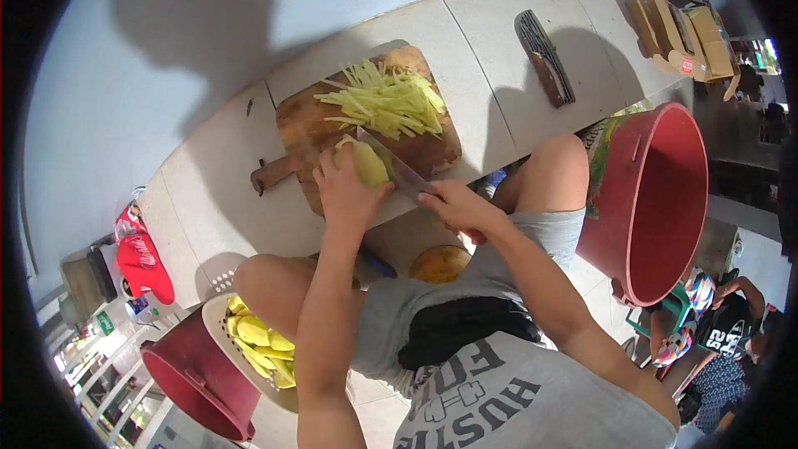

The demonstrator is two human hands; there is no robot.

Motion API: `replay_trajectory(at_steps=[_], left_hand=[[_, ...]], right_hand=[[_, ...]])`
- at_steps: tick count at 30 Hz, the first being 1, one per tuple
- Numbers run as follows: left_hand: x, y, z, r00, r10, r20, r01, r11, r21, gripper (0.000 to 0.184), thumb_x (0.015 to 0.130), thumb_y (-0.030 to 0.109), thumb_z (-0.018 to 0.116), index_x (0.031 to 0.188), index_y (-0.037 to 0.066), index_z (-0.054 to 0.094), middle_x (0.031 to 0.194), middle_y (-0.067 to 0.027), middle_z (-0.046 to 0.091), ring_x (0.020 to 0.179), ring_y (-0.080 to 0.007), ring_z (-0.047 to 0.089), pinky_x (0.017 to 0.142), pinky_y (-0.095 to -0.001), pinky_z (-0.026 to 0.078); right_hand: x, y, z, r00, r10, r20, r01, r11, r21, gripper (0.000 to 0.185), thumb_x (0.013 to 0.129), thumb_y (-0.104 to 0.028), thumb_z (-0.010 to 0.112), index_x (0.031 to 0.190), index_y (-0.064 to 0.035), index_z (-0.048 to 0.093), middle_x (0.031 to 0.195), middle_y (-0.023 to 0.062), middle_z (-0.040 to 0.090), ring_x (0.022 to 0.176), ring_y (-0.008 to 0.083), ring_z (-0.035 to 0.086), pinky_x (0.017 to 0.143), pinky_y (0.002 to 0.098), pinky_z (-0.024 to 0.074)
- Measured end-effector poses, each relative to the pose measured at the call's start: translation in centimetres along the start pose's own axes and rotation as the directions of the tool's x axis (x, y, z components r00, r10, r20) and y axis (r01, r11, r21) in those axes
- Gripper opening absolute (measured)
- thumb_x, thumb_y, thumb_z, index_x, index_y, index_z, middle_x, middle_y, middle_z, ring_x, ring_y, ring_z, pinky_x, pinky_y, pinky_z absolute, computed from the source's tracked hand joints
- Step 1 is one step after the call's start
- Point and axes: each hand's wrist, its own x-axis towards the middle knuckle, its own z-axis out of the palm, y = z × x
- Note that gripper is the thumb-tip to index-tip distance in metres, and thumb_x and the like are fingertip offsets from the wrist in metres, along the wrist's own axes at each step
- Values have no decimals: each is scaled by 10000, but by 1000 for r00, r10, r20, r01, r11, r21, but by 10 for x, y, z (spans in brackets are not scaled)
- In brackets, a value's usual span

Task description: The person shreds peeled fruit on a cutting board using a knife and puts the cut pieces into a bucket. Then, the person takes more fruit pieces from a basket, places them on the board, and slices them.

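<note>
Wooden board (pixel 295 127): pale green fruit (pixel 371 168) is held at the near edge by the fingers of the left hand (pixel 345 191), knife (pixel 406 177) gripped in the right hand (pixel 459 208). Fingertips are best kept tucked from the blade, strips (pixel 386 101) beyond cut evenly thin.

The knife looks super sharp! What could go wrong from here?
The blade of the knife is close to the left hand, which holds the peeled piece, so a slip by the right hand might nick a finger. The piece looks rounded, so it could roll a little. Some strips lie near the edge of the cutting board, so a bump might spill them.
</note>
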Motion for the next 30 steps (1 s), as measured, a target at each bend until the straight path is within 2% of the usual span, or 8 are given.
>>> replay_trajectory(at_steps=[5, 9, 12, 15, 18, 20, 26, 30], left_hand=[[1, 0, 1, 989, 140, 54, -134, 986, -103, 939, 555, 239, 951, 1375, 78, 522, 1427, -232, 435, 1269, -452, 439, 1066, -501, 423], [-3, -4, 3, 974, 227, 12, -226, 973, -51, 912, 541, 200, 948, 1351, 89, 544, 1391, -204, 475, 1238, -441, 478, 1045, -509, 453], [-5, -2, -7, 970, 231, 79, -228, 973, -48, 904, 545, 202, 944, 1349, 96, 545, 1390, -206, 477, 1240, -440, 475, 1053, -505, 448], [-11, -1, -9, 976, 214, 43, -209, 973, -97, 906, 543, 205, 948, 1350, 111, 548, 1398, -207, 472, 1246, -438, 471, 1059, -503, 442], [-25, -1, -11, 984, 172, -48, -170, 985, 38, 858, 614, 193, 906, 1380, 100, 531, 1431, -228, 437, 1280, -447, 438, 1064, -506, 440], [-33, -3, -19, 979, 187, -77, -188, 982, 4, 699, 685, 148, 847, 1326, 89, 574, 1385, -200, 487, 1264, -431, 456, 1052, -490, 451], [-41, -14, -14, 942, 325, -86, -332, 939, -92, 425, 748, 34, 761, 1159, 61, 659, 1205, -179, 600, 1206, -396, 517, 1011, -467, 469], [-36, -9, -15, 933, 353, -75, -357, 933, -46, 454, 743, 2, 743, 1181, 66, 643, 1191, -183, 602, 1165, -411, 526, 992, -489, 468]], right_hand=[[-3, 19, 1, 992, -124, -11, 125, 992, 21, 370, 1032, -353, 558, 946, 1, 622, 652, 104, 584, 558, 205, 561, 557, 379, 470], [-28, 31, 23, 994, -65, -87, 73, 993, 90, 362, 1027, -342, 563, 951, 7, 623, 662, 111, 584, 560, 202, 561, 563, 387, 473], [-41, 29, 36, 998, 13, -58, -2, 983, 183, 333, 1012, -314, 576, 972, 13, 620, 680, 168, 610, 577, 283, 604, 583, 422, 482], [-42, 31, 38, 924, -300, -239, 302, 953, -27, 262, 997, -251, 578, 988, 9, 606, 719, 228, 634, 613, 402, 629, 604, 465, 493], [-50, 13, 26, 971, -157, -181, 137, 984, -114, 222, 983, -195, 555, 997, 26, 567, 784, 288, 642, 714, 489, 637, 657, 524, 504], [-37, 27, 31, 897, -315, -309, 215, 924, -316, 182, 972, -145, 526, 1024, 29, 532, 770, 293, 641, 772, 498, 648, 704, 563, 513], [-19, 11, 37, 850, -389, -356, 116, 796, -594, 212, 955, -116, 516, 1136, -15, 474, 869, 285, 661, 817, 495, 670, 734, 589, 540], [-11, -4, 39, 911, -261, -320, 41, 828, -560, 215, 959, -115, 502, 1153, -30, 466, 927, 288, 656, 844, 484, 679, 735, 582, 552]])
